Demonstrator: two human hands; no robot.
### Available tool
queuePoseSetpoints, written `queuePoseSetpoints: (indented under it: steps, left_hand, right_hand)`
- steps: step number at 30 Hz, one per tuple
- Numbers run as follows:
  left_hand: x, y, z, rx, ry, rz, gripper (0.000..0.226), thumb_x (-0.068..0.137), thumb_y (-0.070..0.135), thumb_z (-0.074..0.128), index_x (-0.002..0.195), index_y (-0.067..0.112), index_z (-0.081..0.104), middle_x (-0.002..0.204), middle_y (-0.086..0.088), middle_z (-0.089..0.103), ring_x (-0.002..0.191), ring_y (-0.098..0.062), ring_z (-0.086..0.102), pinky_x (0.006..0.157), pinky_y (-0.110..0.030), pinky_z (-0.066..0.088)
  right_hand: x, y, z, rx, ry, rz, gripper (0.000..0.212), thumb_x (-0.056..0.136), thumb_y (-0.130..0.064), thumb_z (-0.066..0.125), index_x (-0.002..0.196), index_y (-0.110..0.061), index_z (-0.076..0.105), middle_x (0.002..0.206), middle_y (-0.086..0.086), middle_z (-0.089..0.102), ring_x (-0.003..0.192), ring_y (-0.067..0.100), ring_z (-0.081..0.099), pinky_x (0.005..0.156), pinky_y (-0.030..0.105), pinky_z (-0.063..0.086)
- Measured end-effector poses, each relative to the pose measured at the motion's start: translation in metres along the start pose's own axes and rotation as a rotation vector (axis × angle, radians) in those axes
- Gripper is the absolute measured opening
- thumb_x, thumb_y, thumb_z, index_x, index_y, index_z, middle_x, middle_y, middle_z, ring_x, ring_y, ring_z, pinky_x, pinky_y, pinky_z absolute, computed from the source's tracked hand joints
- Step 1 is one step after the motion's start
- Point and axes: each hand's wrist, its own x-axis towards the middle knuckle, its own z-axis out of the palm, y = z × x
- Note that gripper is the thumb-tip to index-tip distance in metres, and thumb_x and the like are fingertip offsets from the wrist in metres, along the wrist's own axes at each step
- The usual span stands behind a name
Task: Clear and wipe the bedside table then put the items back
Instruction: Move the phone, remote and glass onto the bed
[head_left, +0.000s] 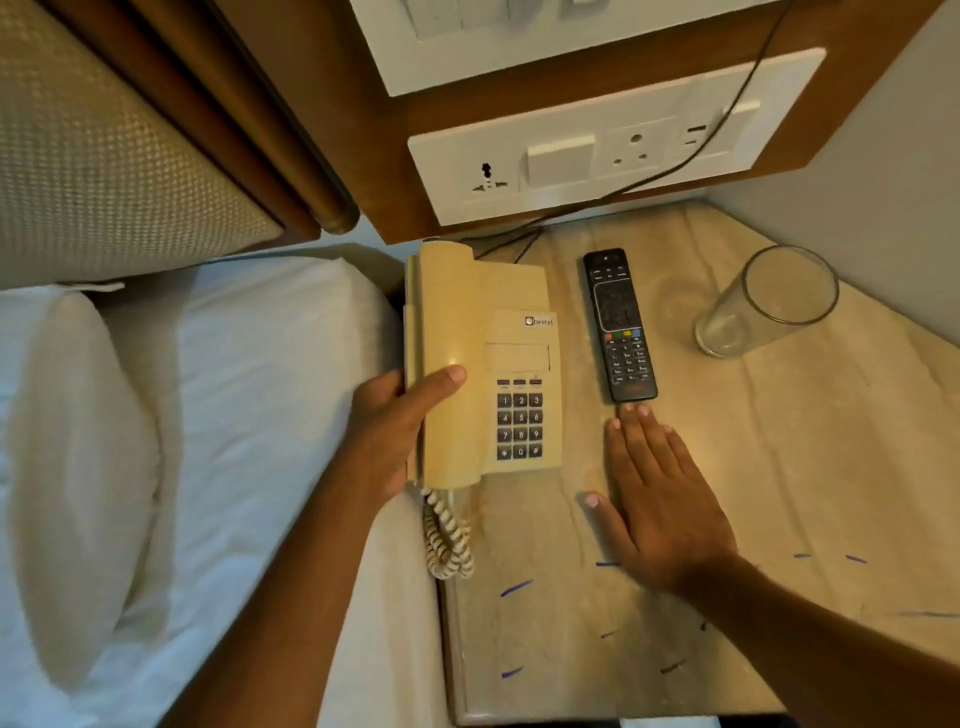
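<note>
A beige corded telephone sits at the left edge of the marble bedside table. My left hand grips the phone's left side, thumb over the handset. A black remote control lies to the right of the phone, pointing toward the wall. My right hand lies flat on the table, fingers spread, with its fingertips touching the remote's near end. An empty clear drinking glass stands upright at the back right. Short blue pen marks dot the table's near part.
A bed with a white sheet and a pillow lies left of the table. White socket panels are on the wooden wall board behind, with a black cable running down. The phone's coiled cord hangs at the table's left edge.
</note>
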Motion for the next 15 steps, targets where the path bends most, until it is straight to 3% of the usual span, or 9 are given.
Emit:
queuePoseSetpoints:
  steps: [3, 4, 6, 7, 8, 10, 13, 15]
  left_hand:
    - [-0.025, 0.008, -0.041, -0.073, 0.019, 0.041, 0.063, 0.045, 0.051, 0.093, 0.094, 0.014, 0.08, 0.091, -0.008, 0.08, 0.083, -0.023, 0.077, 0.065, -0.036, 0.062]
    - [-0.033, 0.014, -0.059, -0.09, 0.042, 0.056, 0.059, 0.047, 0.059, 0.089, 0.091, 0.02, 0.082, 0.086, -0.003, 0.08, 0.077, -0.018, 0.077, 0.06, -0.034, 0.062]
    - [-0.039, 0.023, -0.101, -0.178, 0.123, 0.058, 0.031, 0.086, 0.05, 0.064, 0.091, 0.026, 0.082, 0.08, 0.003, 0.08, 0.07, -0.012, 0.076, 0.053, -0.033, 0.061]
    - [-0.038, 0.026, -0.126, -0.22, 0.179, 0.058, 0.038, 0.099, 0.038, 0.048, 0.088, 0.026, 0.082, 0.081, 0.004, 0.08, 0.072, -0.011, 0.076, 0.054, -0.034, 0.062]
    - [-0.037, 0.032, -0.146, -0.223, 0.204, 0.046, 0.048, 0.104, 0.032, 0.038, 0.087, 0.028, 0.083, 0.086, 0.004, 0.081, 0.077, -0.011, 0.077, 0.057, -0.035, 0.063]
    - [-0.03, 0.037, -0.178, -0.205, 0.24, 0.021, 0.044, 0.105, 0.034, 0.037, 0.101, 0.028, 0.081, 0.105, 0.002, 0.079, 0.093, -0.014, 0.076, 0.068, -0.039, 0.064]
    - [-0.02, 0.037, -0.196, -0.125, 0.249, -0.015, 0.046, 0.097, 0.044, 0.049, 0.137, 0.024, 0.059, 0.127, -0.002, 0.072, 0.113, -0.02, 0.07, 0.087, -0.05, 0.059]
    - [-0.016, 0.038, -0.193, -0.094, 0.277, -0.004, 0.06, 0.089, 0.044, 0.064, 0.143, 0.019, 0.053, 0.132, -0.005, 0.069, 0.119, -0.024, 0.067, 0.094, -0.054, 0.056]
  right_hand:
    - [-0.002, 0.002, 0.0, -0.013, 0.005, -0.002, 0.078, 0.1, -0.058, 0.021, 0.156, -0.005, 0.009, 0.165, 0.018, 0.008, 0.154, 0.027, -0.005, 0.125, 0.043, 0.004]
    - [-0.001, 0.002, 0.001, -0.02, 0.005, -0.005, 0.079, 0.1, -0.058, 0.023, 0.156, -0.005, 0.009, 0.165, 0.018, 0.008, 0.154, 0.027, -0.005, 0.125, 0.042, 0.002]
    - [-0.001, 0.001, 0.0, -0.039, 0.001, -0.006, 0.08, 0.1, -0.059, 0.024, 0.156, -0.005, 0.008, 0.165, 0.018, 0.007, 0.154, 0.027, -0.005, 0.124, 0.04, -0.001]
    - [0.0, 0.0, 0.0, -0.046, 0.001, -0.005, 0.08, 0.1, -0.059, 0.024, 0.156, -0.005, 0.007, 0.165, 0.019, 0.007, 0.154, 0.027, -0.005, 0.124, 0.039, -0.003]
    - [0.0, 0.0, 0.0, -0.05, 0.003, -0.002, 0.08, 0.099, -0.059, 0.024, 0.156, -0.005, 0.007, 0.164, 0.019, 0.007, 0.154, 0.027, -0.005, 0.124, 0.038, -0.004]
    - [0.0, -0.001, 0.0, -0.055, 0.006, 0.005, 0.081, 0.099, -0.059, 0.026, 0.156, -0.004, 0.008, 0.164, 0.019, 0.008, 0.154, 0.027, -0.005, 0.124, 0.037, -0.005]
    - [0.0, -0.001, -0.001, -0.05, 0.006, 0.014, 0.081, 0.099, -0.059, 0.026, 0.156, -0.003, 0.011, 0.164, 0.019, 0.007, 0.154, 0.025, -0.006, 0.124, 0.036, -0.004]
    - [-0.001, -0.002, -0.001, -0.042, 0.013, 0.029, 0.081, 0.099, -0.059, 0.026, 0.155, -0.003, 0.011, 0.164, 0.019, 0.005, 0.154, 0.023, -0.009, 0.124, 0.035, -0.006]
